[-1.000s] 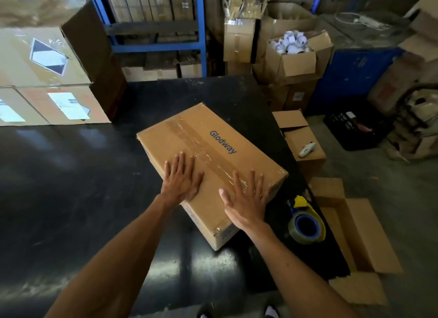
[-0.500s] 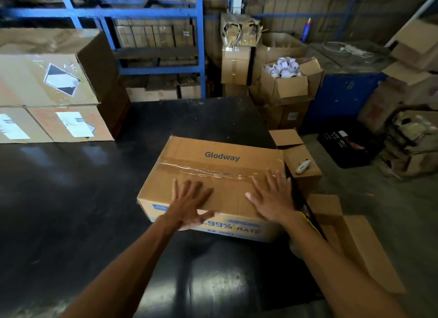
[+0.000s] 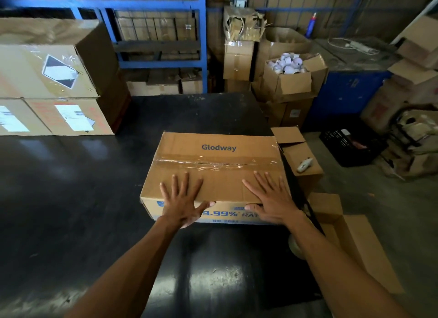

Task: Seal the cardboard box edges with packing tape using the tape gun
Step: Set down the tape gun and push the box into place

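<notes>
Fingers of left hand [image 3: 182, 199] and right hand [image 3: 272, 199] lie spread flat on the cardboard box [image 3: 213, 175], holding nothing.

Two bare forearms come into view from the lower edge, one on each side, both lean and long. No sleeve shows on either arm up to where the picture cuts them off. The left hand [image 3: 182, 199] is bare: no glove, no ring on any finger that shows, no band or watch behind it at the wrist. The right hand [image 3: 272, 200] is bare as well, with no ring, glove or strap at the wrist. Fingers on both are slender, with short nails. No marks, plasters or writing show on the backs of the hands or along the forearms.
</notes>
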`<state>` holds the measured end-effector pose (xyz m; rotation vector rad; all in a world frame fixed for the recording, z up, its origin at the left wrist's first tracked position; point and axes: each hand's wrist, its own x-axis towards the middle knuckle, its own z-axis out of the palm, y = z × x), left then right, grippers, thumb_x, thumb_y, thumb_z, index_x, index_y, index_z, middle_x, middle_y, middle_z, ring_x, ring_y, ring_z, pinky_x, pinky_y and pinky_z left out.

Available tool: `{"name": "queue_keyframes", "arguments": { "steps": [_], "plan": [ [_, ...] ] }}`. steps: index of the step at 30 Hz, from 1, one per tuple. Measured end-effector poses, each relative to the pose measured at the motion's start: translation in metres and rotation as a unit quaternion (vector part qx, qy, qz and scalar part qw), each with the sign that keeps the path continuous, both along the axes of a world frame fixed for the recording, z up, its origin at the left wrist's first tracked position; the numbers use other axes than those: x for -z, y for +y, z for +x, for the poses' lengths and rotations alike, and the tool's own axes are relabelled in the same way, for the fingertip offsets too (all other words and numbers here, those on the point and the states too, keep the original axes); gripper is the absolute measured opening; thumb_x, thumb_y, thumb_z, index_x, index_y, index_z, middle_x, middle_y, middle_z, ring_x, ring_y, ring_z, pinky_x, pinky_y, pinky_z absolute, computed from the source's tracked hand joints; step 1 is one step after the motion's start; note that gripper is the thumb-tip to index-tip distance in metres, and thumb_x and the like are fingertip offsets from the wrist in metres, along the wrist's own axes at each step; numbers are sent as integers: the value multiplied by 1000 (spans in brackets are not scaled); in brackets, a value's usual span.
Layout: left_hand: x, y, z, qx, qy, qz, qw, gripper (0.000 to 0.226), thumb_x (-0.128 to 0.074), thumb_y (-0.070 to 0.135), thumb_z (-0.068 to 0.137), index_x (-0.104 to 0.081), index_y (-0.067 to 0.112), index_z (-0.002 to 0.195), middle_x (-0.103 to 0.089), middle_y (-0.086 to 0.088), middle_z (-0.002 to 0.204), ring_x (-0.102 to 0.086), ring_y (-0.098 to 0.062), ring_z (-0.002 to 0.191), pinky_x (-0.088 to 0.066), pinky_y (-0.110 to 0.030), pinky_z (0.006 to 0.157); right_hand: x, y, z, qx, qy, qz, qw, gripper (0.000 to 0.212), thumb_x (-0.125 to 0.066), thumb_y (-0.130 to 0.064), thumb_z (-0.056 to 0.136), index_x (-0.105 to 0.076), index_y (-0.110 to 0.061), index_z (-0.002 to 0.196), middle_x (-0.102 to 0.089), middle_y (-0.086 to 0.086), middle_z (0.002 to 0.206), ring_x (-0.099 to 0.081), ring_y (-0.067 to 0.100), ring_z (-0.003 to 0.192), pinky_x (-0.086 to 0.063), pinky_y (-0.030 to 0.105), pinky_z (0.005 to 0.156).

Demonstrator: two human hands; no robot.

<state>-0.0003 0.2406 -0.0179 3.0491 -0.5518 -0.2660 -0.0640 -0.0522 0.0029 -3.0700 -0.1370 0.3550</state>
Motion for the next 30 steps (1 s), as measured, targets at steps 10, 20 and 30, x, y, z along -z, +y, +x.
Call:
{"name": "queue_keyframes", "arguments": {
  "steps": [10,20,30],
  "plan": [
    [-6,-22,3,-31,19,1,999,94,-4,90,81,18,37,155,23,-11,164,19,-46,148,9,-76,110,-14,26,16,166,87,27,982,78,-42,-51,99,18,-47,149,27,-1,160,22,31,146,7,59,115],
    [-4,-23,-16,-64,30,-8,997,94,1,87,81,18,33,156,25,-12,164,20,-47,148,12,-76,110,-17,24,16,126,101,22,987,79,-43,-49,99,19,-47,148,28,1,160,21,32,146,2,62,116],
    [-9,-20,-19,-64,75,-2,995,94,-1,87,78,19,37,155,33,-10,161,28,-45,146,17,-74,108,-1,26,15,133,72,8,988,74,-39,-50,100,18,-48,148,24,0,162,19,31,147,1,62,115]
  ]
}}
